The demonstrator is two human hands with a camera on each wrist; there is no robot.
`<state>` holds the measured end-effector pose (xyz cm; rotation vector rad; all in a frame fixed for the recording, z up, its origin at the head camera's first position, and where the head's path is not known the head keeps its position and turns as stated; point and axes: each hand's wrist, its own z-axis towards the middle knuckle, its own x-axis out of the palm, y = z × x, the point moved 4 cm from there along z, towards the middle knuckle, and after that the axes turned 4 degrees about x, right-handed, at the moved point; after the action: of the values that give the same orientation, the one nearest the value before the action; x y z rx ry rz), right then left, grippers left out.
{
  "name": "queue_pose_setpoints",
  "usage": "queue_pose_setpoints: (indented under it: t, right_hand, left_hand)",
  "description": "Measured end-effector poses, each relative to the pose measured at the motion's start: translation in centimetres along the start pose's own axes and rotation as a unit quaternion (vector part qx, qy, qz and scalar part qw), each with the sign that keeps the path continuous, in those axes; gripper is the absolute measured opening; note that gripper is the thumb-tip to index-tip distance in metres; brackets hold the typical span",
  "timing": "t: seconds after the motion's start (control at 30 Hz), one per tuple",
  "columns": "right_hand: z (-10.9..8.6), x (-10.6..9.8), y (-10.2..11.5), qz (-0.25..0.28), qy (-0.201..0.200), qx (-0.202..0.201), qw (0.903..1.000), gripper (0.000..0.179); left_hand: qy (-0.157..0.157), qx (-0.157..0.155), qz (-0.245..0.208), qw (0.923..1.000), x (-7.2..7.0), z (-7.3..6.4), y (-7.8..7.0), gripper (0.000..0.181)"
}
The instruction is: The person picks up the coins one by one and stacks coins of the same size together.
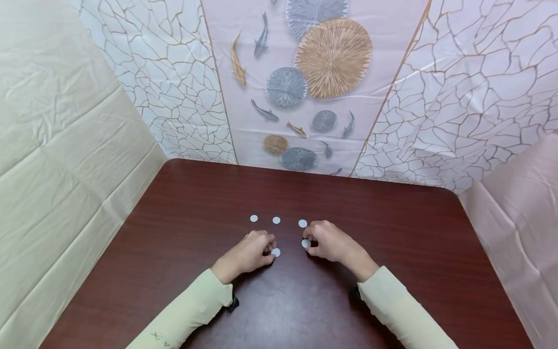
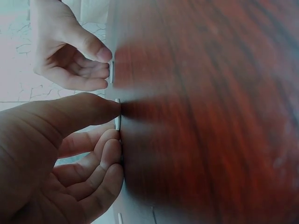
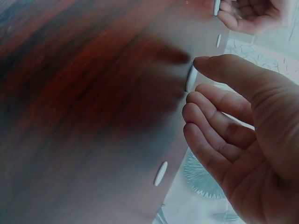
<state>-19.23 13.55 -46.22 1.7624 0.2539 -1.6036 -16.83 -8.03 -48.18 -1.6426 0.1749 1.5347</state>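
My left hand [image 1: 249,252] pinches a small white disc [image 1: 276,252] by its edges, thumb on the near side and fingers on the far side. In the left wrist view this disc [image 2: 117,114] stands edge-on at the tabletop, between thumb and fingertips. A second white disc [image 1: 306,243] is held the same way by my right hand [image 1: 333,241], low over the wood. The right wrist view shows that disc [image 3: 191,78] thin and slightly tilted against the table surface. Whether either disc is lifted off the wood, I cannot tell.
Beyond the hands, a left disc [image 1: 254,218], a middle disc [image 1: 276,220] and a right disc [image 1: 302,223] lie in a row. All rest on a dark red-brown wooden table [image 1: 209,194]. A patterned cloth [image 1: 283,116] hangs behind it, with plain cloth at both sides.
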Motion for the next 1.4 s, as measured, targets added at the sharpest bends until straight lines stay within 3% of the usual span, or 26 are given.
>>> queue_pose_setpoints:
  t: [0.27, 0.43, 0.6, 0.87, 1.2, 1.4]
  right_hand:
    - [0.7, 0.2, -0.1, -0.018, 0.023, 0.003, 0.9996, 0.01]
    - [1.4, 0.1, 0.1, -0.04, 0.057, 0.029, 0.9971, 0.007]
    - [2.1, 0.3, 0.2, -0.078, 0.07, 0.056, 0.9929, 0.015]
    - [2.5, 1.1, 0.5, -0.166, 0.054, -0.019, 0.9845, 0.026]
    - [1.8, 0.0, 0.6, -0.115, -0.005, -0.061, 0.9915, 0.013]
    - [2.1, -1.3, 1.6, -0.101, -0.008, -0.066, 0.9927, 0.015]
  left_hand:
    - [-0.002, 0.004, 0.002, 1.0, 0.1, 0.0, 0.0, 0.013]
    - [-0.001, 0.003, -0.003, 1.0, 0.0, 0.0, 0.0, 0.014]
    - [-0.007, 0.01, -0.003, 0.9999, -0.1, 0.2, 0.0, 0.014]
    - [0.01, -0.003, -0.006, 0.9999, 0.2, 0.2, 0.2, 0.014]
    - [0.011, 0.005, -0.001, 0.9999, 0.5, 0.0, 0.2, 0.014]
    - [0.013, 0.003, 0.0, 0.9999, 0.1, 0.1, 0.2, 0.014]
